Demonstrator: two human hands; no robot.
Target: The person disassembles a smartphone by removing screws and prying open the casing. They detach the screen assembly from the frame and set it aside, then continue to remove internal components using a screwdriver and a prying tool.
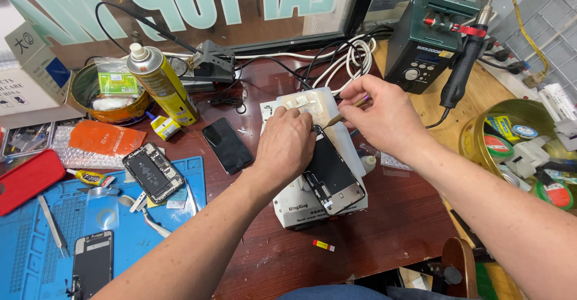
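Under left fingers [288,133], phone screen [333,177], tool-tip [334,120] beside

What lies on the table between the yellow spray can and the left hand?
In the head view, a black phone lies face up on the wooden table between the yellow spray can and the left hand.

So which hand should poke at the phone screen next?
Probably the right hand: it holds the thin tool, tip at the phone screen's top edge. The left hand presses the screen down.

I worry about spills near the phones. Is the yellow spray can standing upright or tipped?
Tilted: the yellow spray can leans, its white nozzle end toward the upper left, base on the table.
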